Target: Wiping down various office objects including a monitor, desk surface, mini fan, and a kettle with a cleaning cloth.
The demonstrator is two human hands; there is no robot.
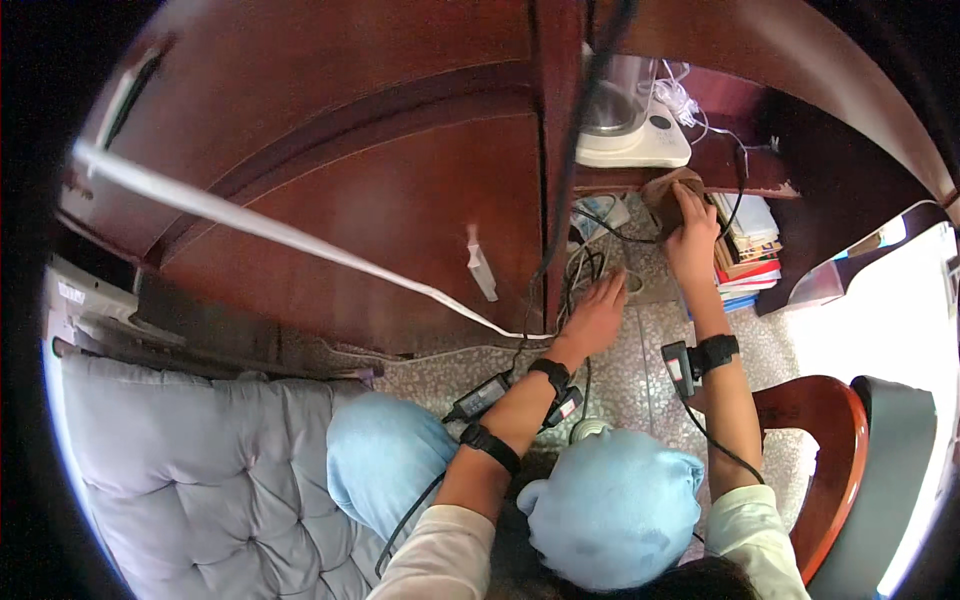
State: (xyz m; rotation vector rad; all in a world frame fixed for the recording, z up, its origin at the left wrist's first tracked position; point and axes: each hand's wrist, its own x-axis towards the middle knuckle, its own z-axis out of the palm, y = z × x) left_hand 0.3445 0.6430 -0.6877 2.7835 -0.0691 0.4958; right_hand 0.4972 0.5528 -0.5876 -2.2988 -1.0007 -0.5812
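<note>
Left hand [597, 318]: stretched forward, fingers spread and flat, palm down over a tangle of cables [590, 262] on the speckled floor [650, 370]; it held nothing, and whether it touched the cables could not be told. A black strap sat on its wrist, a second one further up the forearm.

Right hand [693, 240]: reached further forward, fingers closed on a brown cloth [668, 192], pressed against the edge of the lower shelf [740, 180] of the dark wooden cabinet. A black strap with a small device sat on its wrist.

Brown cloth: bunched, at the front edge of the shelf, just below the white appliance [633, 135], beside the stack of books [750, 255].

White appliance: stood on the shelf, clear jug on top, white cord coiled to its right.

Stack of books: lay flat under the shelf, right of the right hand.

Cabinet door [380, 200]: dark red wood, shut, left of the cables; a white strip [270, 232] ran slantwise across it.

Power adapter [480, 397]: black, on the floor near the left forearm.

Grey cushion [190, 470]: quilted, lower left.

Wooden chair [825, 440]: lower right, near the right forearm.

Knees: in light blue trousers [610, 505], bent at the lower edge.
</note>
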